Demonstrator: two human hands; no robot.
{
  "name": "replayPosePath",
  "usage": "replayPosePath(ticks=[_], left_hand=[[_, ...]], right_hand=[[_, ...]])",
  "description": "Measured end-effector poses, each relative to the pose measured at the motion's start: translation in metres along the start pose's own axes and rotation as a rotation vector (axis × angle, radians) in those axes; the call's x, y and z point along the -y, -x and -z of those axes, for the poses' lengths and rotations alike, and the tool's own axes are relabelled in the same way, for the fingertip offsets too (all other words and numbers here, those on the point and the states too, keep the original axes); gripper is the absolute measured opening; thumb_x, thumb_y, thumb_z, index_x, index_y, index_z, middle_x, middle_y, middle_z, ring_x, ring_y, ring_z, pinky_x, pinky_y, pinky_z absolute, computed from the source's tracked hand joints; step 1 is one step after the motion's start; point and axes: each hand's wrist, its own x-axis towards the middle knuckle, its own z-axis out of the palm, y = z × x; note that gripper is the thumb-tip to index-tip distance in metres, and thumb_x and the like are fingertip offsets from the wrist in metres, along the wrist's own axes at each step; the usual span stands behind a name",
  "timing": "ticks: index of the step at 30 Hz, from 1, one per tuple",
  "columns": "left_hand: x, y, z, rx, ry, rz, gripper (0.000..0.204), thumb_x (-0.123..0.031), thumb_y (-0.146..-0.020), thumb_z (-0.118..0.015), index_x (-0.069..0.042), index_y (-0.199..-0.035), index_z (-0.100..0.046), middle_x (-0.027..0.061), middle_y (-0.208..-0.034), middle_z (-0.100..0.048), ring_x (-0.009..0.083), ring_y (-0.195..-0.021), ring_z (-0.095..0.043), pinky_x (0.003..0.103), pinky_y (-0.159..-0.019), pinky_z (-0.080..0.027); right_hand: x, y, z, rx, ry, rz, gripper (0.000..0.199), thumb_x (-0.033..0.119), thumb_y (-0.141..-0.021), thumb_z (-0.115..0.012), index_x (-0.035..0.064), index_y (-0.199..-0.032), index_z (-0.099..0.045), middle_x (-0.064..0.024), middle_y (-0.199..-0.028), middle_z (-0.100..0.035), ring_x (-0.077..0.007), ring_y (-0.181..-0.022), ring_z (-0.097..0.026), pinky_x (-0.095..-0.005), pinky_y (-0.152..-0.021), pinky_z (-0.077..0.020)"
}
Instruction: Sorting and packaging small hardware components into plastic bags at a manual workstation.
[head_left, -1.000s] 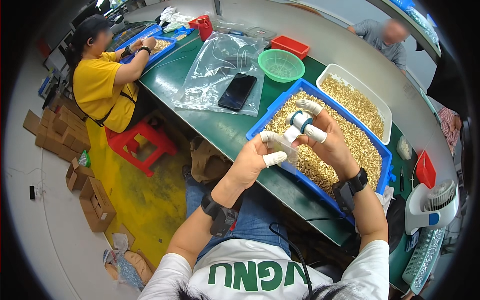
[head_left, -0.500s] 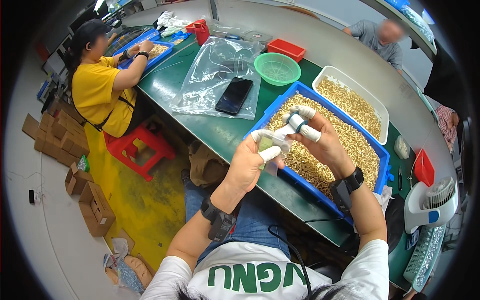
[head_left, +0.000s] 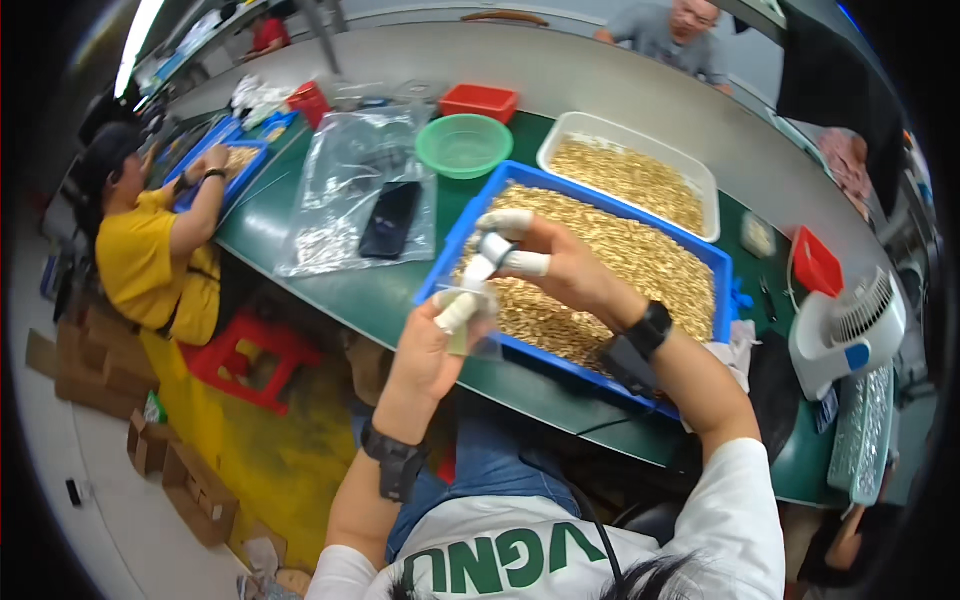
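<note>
Because it appears to be thin film, the small clear plastic bag (head_left: 484,338) should handle as light, limp and slippery, best pinched near an edge. The left hand (head_left: 425,350) pinches it between pale-covered thumb and fingers, its loose part spreading just right of that grip. Above and to the right, the right hand (head_left: 580,270) grips a white roll with dark-banded ends (head_left: 496,246), probably light and firm, best held by those ends. A white strip (head_left: 479,272) reaches from roll toward bag; blur hides whether they touch. Beneath the right-hand grip sits a blue rectangular tray (head_left: 722,290).
</note>
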Motion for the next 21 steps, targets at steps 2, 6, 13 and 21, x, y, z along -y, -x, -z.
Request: replayPosePath(ticks=[2, 6, 13, 21], left_hand=[[0.003, -0.003, -0.01, 0.11, -0.091, -0.012, 0.02, -0.005, -0.084, -0.059, 0.002, -0.103, -0.06, 0.012, -0.103, -0.062, 0.021, -0.09, -0.061, 0.033, -0.081, -0.049], [-0.005, -0.005, -0.011, 0.062, -0.178, -0.117, 0.016, -0.005, -0.085, -0.059, 0.002, -0.098, -0.062, 0.0143, -0.102, -0.063, 0.0238, -0.094, -0.061, 0.037, -0.089, -0.048], [-0.01, -0.001, 0.019, -0.003, -0.232, -0.169, 0.019, -0.006, -0.086, -0.057, 0.004, -0.102, -0.06, 0.015, -0.105, -0.062, 0.0256, -0.095, -0.061, 0.037, -0.09, -0.047], [-0.003, 0.014, 0.023, 0.012, -0.461, -0.162, 0.022, -0.006, -0.086, -0.06, 0.001, -0.106, -0.061, 0.0041, -0.099, -0.064, 0.0109, -0.09, -0.059, 0.024, -0.082, -0.045]], right_hand=[[0.001, -0.002, -0.001, -0.017, 0.013, -0.011, 0.041, 0.008, -0.087, -0.055, 0.0005, -0.126, -0.043, -0.0105, -0.117, -0.054, -0.0207, -0.109, -0.053, -0.0359, -0.093, -0.045], [0.003, -0.005, 0.016, -0.061, 0.491, -0.042, 0.044, 0.01, -0.086, -0.057, 0.0013, -0.127, -0.043, -0.0118, -0.12, -0.053, -0.0211, -0.107, -0.055, -0.034, -0.092, -0.0446], [0.104, 0.101, 0.144, -0.894, 1.639, 0.072, 0.025, 0.015, -0.082, -0.061, 0.0033, -0.105, -0.063, -0.0146, -0.096, -0.066, -0.0238, -0.089, -0.065, -0.0324, -0.078, -0.0494], [0.065, 0.297, 0.25, -0.949, 1.975, -0.939, 0.035, 0.033, -0.078, -0.065, 0.0005, -0.09, -0.059, -0.0241, -0.095, -0.061, -0.0397, -0.094, -0.057, -0.0476, -0.078, -0.0452]])
